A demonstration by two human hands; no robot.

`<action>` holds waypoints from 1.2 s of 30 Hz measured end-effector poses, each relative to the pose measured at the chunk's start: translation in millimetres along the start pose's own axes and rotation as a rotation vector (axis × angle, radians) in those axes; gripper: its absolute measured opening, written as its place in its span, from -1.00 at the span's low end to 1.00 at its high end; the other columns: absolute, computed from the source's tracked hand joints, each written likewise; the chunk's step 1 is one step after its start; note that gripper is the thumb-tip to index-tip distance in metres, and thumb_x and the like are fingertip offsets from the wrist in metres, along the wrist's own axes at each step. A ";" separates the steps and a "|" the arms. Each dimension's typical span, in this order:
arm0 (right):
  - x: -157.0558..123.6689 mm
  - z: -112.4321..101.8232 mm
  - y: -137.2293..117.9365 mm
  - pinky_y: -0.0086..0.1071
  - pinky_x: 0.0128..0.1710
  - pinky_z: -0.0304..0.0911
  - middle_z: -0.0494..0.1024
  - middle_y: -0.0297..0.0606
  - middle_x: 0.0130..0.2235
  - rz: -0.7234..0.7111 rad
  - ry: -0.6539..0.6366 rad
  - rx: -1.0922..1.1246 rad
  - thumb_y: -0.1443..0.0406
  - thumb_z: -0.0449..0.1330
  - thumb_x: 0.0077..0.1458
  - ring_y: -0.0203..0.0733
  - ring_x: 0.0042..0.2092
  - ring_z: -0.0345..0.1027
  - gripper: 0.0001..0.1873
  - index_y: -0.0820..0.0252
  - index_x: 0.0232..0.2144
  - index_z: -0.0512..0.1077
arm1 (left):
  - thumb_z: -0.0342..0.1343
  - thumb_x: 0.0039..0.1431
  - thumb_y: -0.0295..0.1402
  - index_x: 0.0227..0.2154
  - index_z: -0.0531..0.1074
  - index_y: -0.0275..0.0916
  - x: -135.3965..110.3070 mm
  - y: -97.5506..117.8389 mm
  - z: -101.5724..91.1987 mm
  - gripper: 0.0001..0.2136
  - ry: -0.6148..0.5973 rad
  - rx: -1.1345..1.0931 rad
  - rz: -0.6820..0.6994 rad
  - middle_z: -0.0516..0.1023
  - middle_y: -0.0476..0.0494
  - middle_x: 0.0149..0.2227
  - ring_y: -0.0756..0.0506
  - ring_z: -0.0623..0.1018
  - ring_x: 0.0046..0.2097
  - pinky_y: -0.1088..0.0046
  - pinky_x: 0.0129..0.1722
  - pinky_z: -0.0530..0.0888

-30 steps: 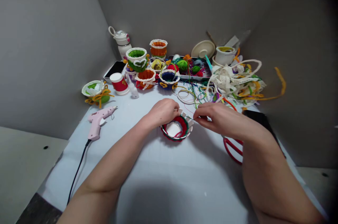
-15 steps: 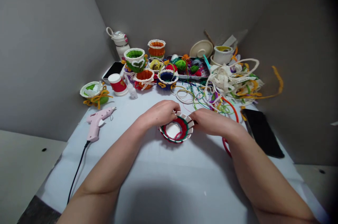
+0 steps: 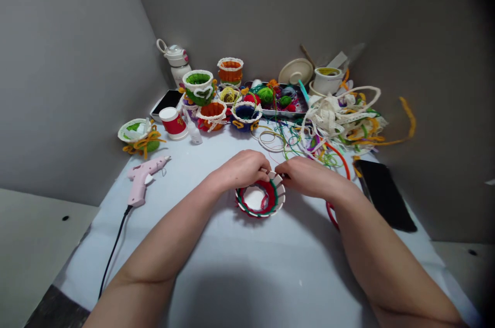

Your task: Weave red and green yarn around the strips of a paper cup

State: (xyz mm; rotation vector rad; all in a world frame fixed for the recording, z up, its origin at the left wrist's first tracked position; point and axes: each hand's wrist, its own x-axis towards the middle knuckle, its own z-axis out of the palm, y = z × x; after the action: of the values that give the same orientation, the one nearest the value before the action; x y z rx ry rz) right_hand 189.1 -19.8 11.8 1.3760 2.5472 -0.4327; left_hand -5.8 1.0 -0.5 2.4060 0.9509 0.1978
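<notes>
1. Left hand (image 3: pixel 240 169): fingers (image 3: pixel 257 164) curled closed over the near-left part of the rim, gripping it.
2. Right hand (image 3: pixel 305 176): fingers (image 3: pixel 281 167) curled inward, tips at the right rim. Whether they pinch the rim or a thread cannot be told.
3. Woven paper-cup basket (image 3: pixel 273 199): between both hands, resting on the counter (image 3: pixel 216 235). White cut strips carry red and green yarn rows around a white base; a loose red strand lies inside. Compared with the earlier view, it sits slightly nearer the person, and the left hand lies further over the rim.
4. Red-handled scissors (image 3: pixel 331 209): partly under the right forearm, handles only showing.
5. Pink glue gun (image 3: pixel 139 179): lying left of the hands, its black cord (image 3: pixel 115 245) trailing toward the near edge.
6. Black smartphone (image 3: pixel 382 196): face-down or dark, right of the scissors.
7. Tangled threads (image 3: pixel 280 140): multicoloured, just beyond the hands, beside a heap of cream lace trim (image 3: pixel 340 117) and an orange pipe cleaner (image 3: pixel 406 129).
8. Finished yarn baskets (image 3: pixel 212 115): a row in orange, navy and green, with lace rims.
9. Red-labelled cup (image 3: pixel 173 124): white lid, label too small to read, near a small glue bottle (image 3: pixel 195 135).
10. Metal tray (image 3: pixel 284 103): holds yarn balls, at the back.
11. White flask (image 3: pixel 176 57): back corner, no legible writing.
</notes>
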 end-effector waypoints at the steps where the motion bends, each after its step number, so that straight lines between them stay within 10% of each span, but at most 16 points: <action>1: -0.6 -0.2 0.8 -0.38 -0.49 -0.10 0.53 -0.19 -0.47 -0.002 0.006 -0.005 0.35 0.06 0.09 -0.24 -0.45 0.30 -0.76 0.17 -0.43 0.54 | 0.11 0.12 -0.41 -0.37 0.59 -0.25 0.4 -1.5 0.2 -0.85 0.013 0.007 -0.011 0.62 -0.13 -0.30 -0.08 0.53 -0.25 0.45 -0.23 0.35; 36: -30.6 -17.6 -5.9 -0.39 -0.34 0.10 0.50 -0.21 -0.36 -0.205 0.225 0.082 0.32 0.03 0.23 -0.24 -0.34 0.33 -0.76 0.18 -0.39 0.48 | 0.04 0.18 -0.32 -0.49 0.55 -0.28 0.2 -2.5 1.1 -0.76 0.164 0.124 -0.167 0.56 -0.17 -0.45 -0.05 0.40 -0.42 0.41 -0.44 0.16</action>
State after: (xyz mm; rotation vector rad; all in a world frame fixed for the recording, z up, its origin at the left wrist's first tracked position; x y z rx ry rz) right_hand 199.8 -40.3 39.0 1.2582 2.9004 -0.4442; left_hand -6.8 2.2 -2.8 2.4350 1.2675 0.2852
